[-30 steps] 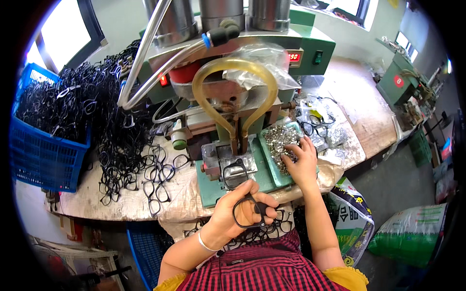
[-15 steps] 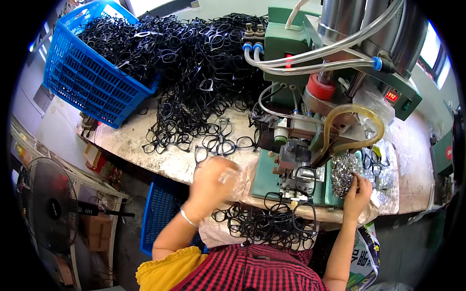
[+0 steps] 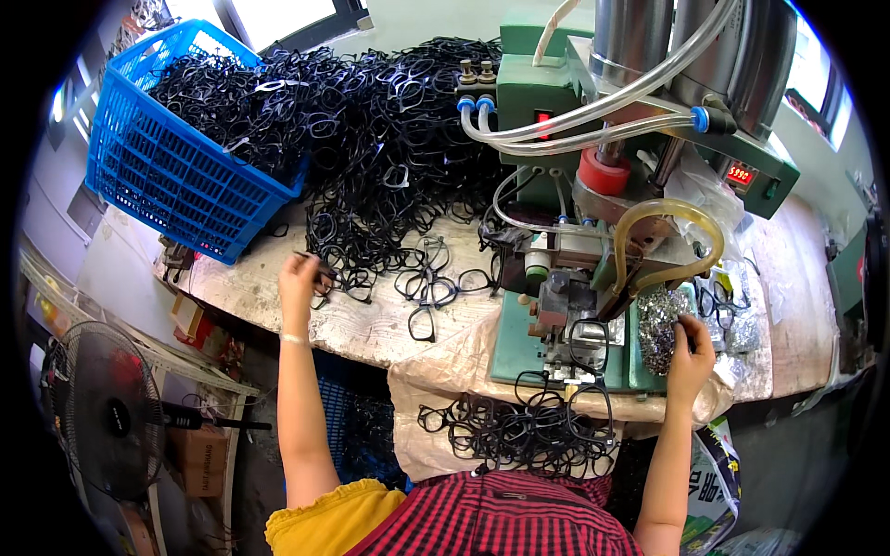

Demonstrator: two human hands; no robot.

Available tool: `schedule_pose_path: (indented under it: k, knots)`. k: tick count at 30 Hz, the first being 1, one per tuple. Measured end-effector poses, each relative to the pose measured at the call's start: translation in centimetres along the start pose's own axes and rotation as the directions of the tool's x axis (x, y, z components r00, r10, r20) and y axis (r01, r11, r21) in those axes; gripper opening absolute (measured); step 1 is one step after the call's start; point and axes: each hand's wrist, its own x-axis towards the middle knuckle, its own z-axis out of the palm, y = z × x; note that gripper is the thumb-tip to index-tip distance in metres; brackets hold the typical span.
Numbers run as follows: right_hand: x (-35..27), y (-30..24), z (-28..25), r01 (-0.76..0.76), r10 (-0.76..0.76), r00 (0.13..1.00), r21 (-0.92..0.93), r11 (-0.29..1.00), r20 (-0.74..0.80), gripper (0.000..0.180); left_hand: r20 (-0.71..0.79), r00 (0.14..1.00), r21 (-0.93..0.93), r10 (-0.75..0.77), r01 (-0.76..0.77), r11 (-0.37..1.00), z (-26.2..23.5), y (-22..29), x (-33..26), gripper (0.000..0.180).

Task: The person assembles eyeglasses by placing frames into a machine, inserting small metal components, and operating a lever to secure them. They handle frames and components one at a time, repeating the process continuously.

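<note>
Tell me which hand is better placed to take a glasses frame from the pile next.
Likely the left hand, at the edge of the pile; the right hand is at the metal parts.

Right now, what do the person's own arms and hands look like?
The ungloved left hand wears a thin white wristband; the same side's short yellow fabric sleeve has a ruffled edge. The right hand is ungloved, with no band in view.

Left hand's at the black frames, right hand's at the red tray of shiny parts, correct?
The tray is green, not red, in the head view; the left hand is at the black frames and the right hand at the shiny parts.
</note>
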Motion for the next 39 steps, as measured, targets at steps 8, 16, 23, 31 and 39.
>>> schedule_pose_path:
  k: [8, 16, 23, 31, 39]
  knots:
    - [-4.6, 0.1, -4.4, 0.033, -0.062, 0.983, -0.166, 0.986, -0.173, 0.014, -0.227, 0.974, -0.055, 0.019, -0.033, 0.998, 6.1, -8.1, -0.2, 0.013]
    - [-1.6, -10.4, 2.2, 0.244, -0.277, 0.944, 0.185, 0.952, 0.179, 0.017, 0.248, 0.747, 0.451, 0.617, -0.653, 0.608, 17.4, 0.7, -6.5, 0.014]
    - [-3.6, -10.3, 6.4, -0.111, -0.015, 0.975, 0.546, 0.830, 0.221, 0.044, 0.153, 0.947, -0.386, 0.281, -0.205, 0.900, 19.3, 0.9, -15.9, 0.015]
    - [-3.7, -13.8, 5.8, -0.265, 0.032, 0.935, 0.637, 0.724, 0.353, 0.055, 0.246, 0.696, -0.469, 0.675, -0.524, 0.711, 22.2, 17.9, -17.6, 0.005]
    - [-0.7, -8.3, 1.6, 0.352, -0.308, 0.912, -0.128, 0.927, 0.270, 0.021, 0.526, 0.209, -0.422, 0.824, -0.777, 0.467, 22.9, 15.1, -20.7, 0.011]
